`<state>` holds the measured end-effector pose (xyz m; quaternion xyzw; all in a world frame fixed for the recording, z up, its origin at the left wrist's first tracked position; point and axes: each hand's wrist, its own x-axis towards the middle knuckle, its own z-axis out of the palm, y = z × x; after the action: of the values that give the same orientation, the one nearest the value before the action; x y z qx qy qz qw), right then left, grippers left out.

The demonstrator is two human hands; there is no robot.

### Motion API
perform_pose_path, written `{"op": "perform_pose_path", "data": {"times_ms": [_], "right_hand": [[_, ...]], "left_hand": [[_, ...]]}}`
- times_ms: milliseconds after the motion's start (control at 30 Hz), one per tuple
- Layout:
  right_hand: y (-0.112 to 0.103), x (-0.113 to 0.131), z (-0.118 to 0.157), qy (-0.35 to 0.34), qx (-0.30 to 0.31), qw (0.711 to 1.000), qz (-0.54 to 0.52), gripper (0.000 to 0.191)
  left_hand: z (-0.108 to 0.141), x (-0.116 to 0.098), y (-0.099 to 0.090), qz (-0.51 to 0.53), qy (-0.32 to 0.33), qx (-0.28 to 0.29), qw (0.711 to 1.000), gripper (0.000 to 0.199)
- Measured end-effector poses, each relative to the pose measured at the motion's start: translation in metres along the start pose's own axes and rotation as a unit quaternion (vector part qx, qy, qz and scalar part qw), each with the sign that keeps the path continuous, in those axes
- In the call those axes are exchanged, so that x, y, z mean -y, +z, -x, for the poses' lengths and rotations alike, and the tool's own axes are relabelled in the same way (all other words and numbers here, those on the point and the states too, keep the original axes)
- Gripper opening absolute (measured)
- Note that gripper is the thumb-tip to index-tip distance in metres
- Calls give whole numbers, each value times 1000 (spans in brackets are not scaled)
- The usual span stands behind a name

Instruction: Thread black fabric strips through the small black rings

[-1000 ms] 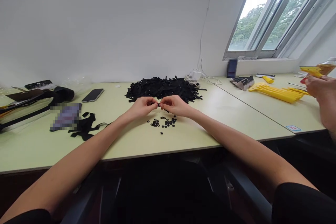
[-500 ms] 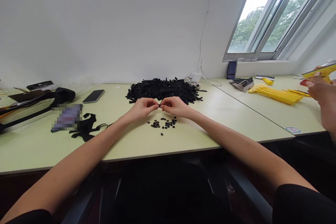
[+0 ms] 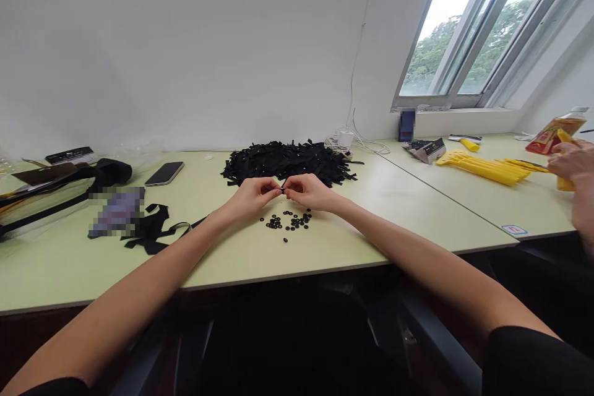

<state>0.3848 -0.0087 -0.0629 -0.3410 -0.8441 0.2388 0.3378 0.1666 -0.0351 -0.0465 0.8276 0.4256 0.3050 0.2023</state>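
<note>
Your left hand (image 3: 253,196) and right hand (image 3: 310,192) meet, fingertips (image 3: 277,186) pinched together on a small black piece (image 3: 283,189), its shape hard to make out; hold that pinch steady. Black rings (image 3: 288,221) lie just below your fingers, a heap of black strips (image 3: 288,162) just beyond them, and a co-worker's hand (image 3: 573,164) works well off to the right

A white wall (image 3: 195,55) rises beyond the right hand (image 3: 309,192), with a pale-green bench (image 3: 278,253) along it. Farther right of that hand, a slanted window (image 3: 487,31) admits daylight past trees (image 3: 496,43), above a second bench (image 3: 482,204) butted against the first.
</note>
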Motion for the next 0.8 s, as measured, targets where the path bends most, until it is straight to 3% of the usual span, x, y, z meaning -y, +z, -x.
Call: {"op": "perform_pose_path", "data": {"times_ms": [300, 467, 667, 800], "right_hand": [[-3, 3, 2, 8, 37, 999, -14, 24], [-4, -1, 0, 0, 9, 1000, -6, 16], [-8, -2, -2, 15, -45, 998, 48, 15], [-8, -1, -1, 23, -34, 997, 67, 16]], "left_hand": [[-1, 4, 6, 30, -39, -11, 999, 33], [0, 4, 6, 29, -43, -2, 999, 38], [5, 0, 6, 51, 0, 121, 991, 29], [4, -1, 5, 36, 31, 152, 987, 26]]}}
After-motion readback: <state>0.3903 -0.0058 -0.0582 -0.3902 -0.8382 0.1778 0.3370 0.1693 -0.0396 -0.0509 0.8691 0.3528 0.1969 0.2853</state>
